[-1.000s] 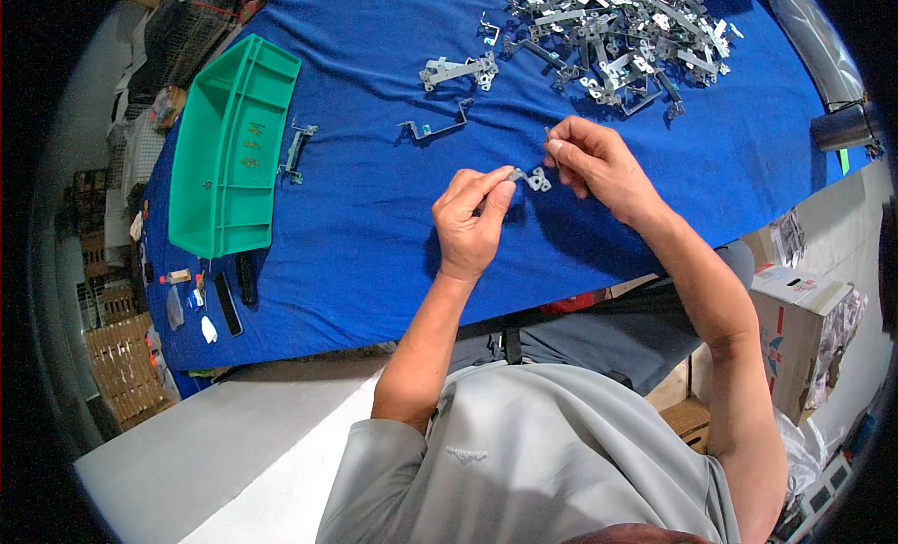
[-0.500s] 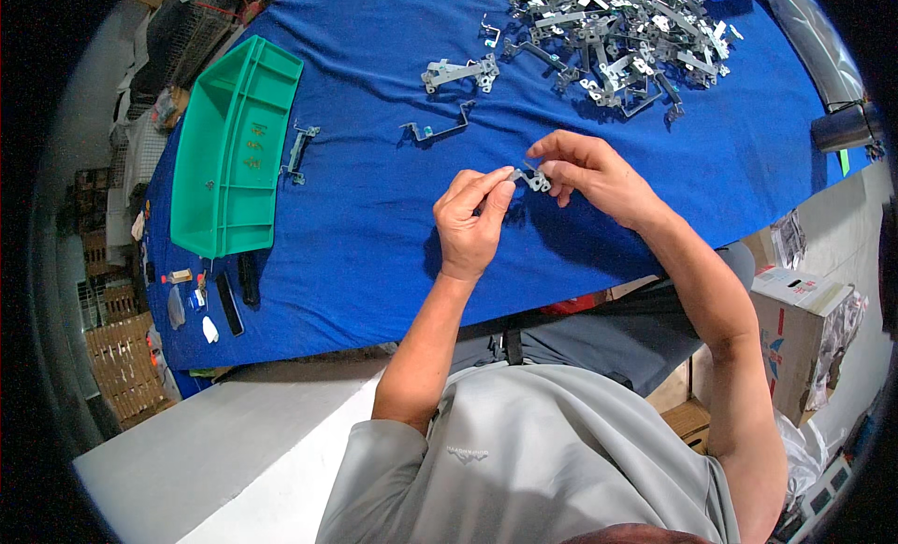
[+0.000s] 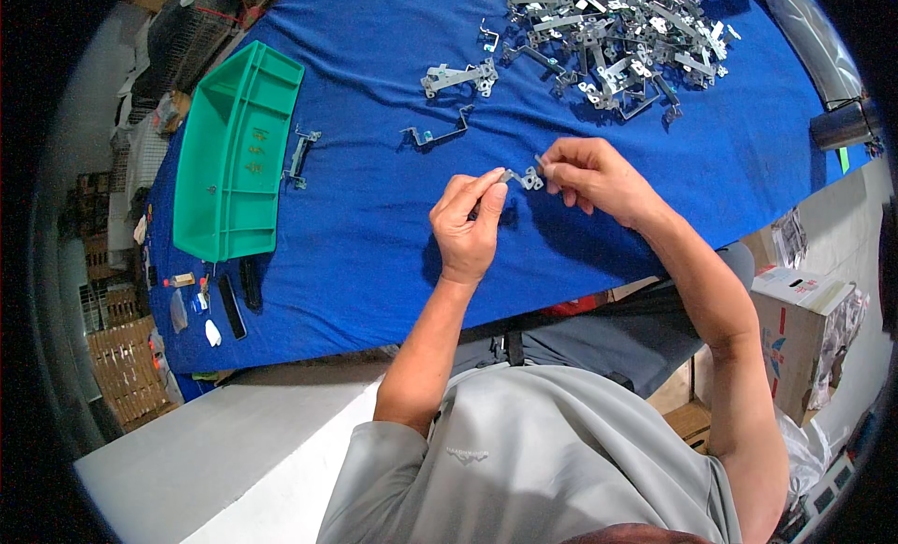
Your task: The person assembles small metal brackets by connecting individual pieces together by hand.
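Observation:
My left hand (image 3: 468, 224) pinches one end of a small silver metal bracket (image 3: 530, 179) between thumb and fingertips, above the blue cloth. The bracket's holed end points toward my right hand (image 3: 599, 179), whose thumb and fingers are closed just beside it. A thin sliver shows at my right fingertips, too small to name. Beyond my hands, a bent bracket (image 3: 440, 134) lies on the cloth, with a few overlapping brackets (image 3: 458, 77) farther back and a small bent piece (image 3: 489, 36) behind them.
A large heap of metal brackets (image 3: 617, 39) covers the far right. At the left stands a green divided tray (image 3: 201, 170) with small brass-coloured parts inside and one bracket (image 3: 299, 159) beside it. A black phone-like slab (image 3: 231, 305) lies near the front left edge. A grey cylinder (image 3: 842, 130) is at right.
My right hand has drawn slightly right, away from the bracket, and its fingers have closed up more. My left hand still holds the bracket and has shifted slightly left.

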`<control>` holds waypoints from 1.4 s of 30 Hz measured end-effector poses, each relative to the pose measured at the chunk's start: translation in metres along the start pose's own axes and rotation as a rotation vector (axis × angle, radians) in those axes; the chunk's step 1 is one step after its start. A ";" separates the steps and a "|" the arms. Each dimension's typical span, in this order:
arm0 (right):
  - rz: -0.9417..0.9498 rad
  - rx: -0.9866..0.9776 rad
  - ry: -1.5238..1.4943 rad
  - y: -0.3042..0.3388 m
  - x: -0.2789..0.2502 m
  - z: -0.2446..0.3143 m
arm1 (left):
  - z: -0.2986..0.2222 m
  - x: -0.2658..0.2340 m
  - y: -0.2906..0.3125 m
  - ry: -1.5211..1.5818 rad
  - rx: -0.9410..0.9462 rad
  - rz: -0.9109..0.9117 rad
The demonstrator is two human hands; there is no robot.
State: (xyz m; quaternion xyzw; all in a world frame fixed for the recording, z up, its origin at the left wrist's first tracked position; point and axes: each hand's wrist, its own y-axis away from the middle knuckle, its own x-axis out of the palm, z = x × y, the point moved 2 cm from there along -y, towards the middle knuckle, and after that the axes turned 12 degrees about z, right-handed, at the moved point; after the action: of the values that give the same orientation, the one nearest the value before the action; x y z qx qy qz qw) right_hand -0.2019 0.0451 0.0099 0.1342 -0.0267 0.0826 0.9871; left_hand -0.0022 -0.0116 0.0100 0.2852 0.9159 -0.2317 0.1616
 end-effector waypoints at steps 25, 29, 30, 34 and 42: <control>-0.018 -0.154 -0.043 -0.003 0.004 -0.005 | 0.002 0.005 -0.002 0.001 0.079 0.060; 0.000 -0.005 -0.008 0.001 0.000 0.000 | 0.003 0.001 0.000 0.010 0.024 -0.033; 0.080 0.065 0.044 0.001 0.001 0.001 | 0.003 0.001 0.001 0.009 0.024 -0.033; 0.109 0.031 0.075 0.004 0.007 0.002 | 0.000 0.000 0.000 0.005 -0.013 -0.016; 0.083 -0.061 0.024 -0.001 0.005 -0.008 | 0.003 0.003 0.000 0.038 0.007 0.049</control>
State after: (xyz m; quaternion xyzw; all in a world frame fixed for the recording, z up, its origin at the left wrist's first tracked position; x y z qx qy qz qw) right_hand -0.1963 0.0472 0.0020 0.1018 -0.0231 0.1243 0.9867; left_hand -0.0041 -0.0121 0.0066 0.3124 0.9107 -0.2255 0.1487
